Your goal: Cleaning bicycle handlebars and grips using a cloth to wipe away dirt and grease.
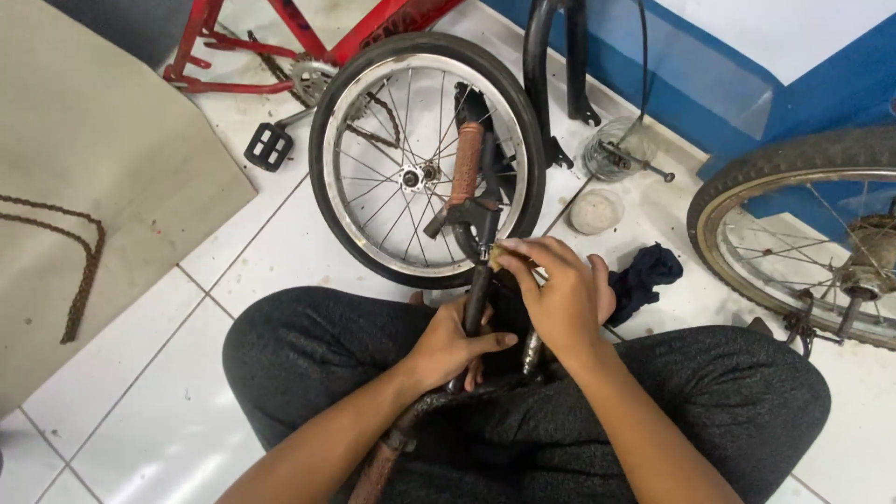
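A black bicycle handlebar with a worn brown grip and a brake lever stands up from my lap. My left hand is wrapped around the bar's lower part. My right hand pinches a small pale thing at the lever clamp near the bar's top; what it is cannot be told. My legs in dark grey trousers are crossed on the white tiled floor.
A small wheel of a red bicycle lies right ahead, with a black pedal beside it. A larger wheel is at the right. A dark rag, a glass jar, a round lid, a chain on cardboard.
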